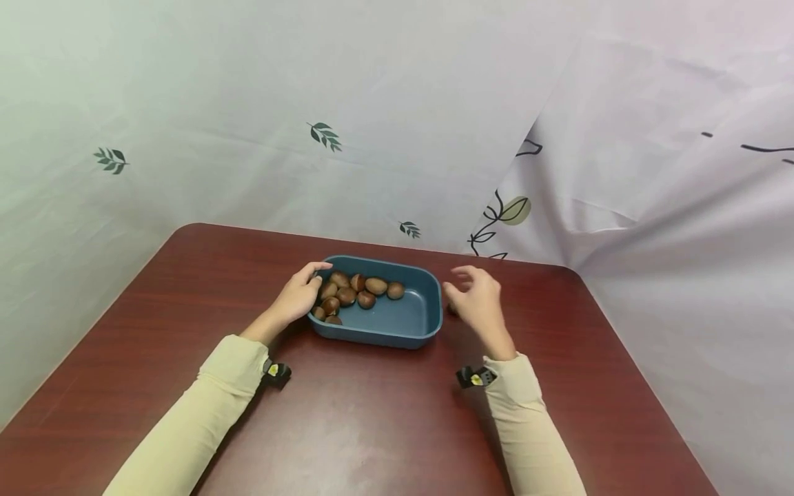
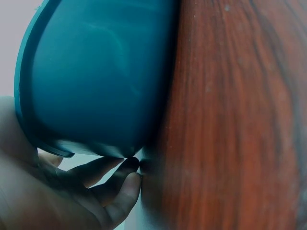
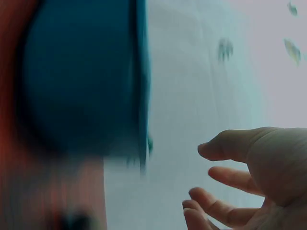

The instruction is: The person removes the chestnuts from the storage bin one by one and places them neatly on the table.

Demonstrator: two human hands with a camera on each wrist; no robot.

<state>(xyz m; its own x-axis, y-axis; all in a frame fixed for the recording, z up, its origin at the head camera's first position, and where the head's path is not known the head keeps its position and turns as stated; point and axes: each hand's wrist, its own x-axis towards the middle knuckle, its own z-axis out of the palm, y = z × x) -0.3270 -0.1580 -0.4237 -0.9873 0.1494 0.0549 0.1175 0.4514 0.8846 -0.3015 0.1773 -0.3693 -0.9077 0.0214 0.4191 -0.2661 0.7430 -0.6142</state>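
Note:
A blue rectangular tray (image 1: pixel 397 339) with rounded corners stands on the table. Several brown chestnuts (image 1: pixel 346 296) lie in it, mostly toward its left end. My left hand (image 1: pixel 300 295) holds the tray's left end, thumb over the rim and the other fingers along the outer wall, as the left wrist view shows. Just beyond the tray's right end, my right hand (image 1: pixel 477 297) hovers with parted, slightly bent fingers and nothing between them. Below that hand a small dark brown thing (image 1: pixel 452 310) sits on the table, mostly hidden; in the right wrist view it is a blur.
The reddish-brown wooden table (image 1: pixel 372 406) has rounded far corners. Behind it and along the right side hangs a pale cloth (image 1: pixel 397 138) with leaf prints. Each wrist wears a small black camera.

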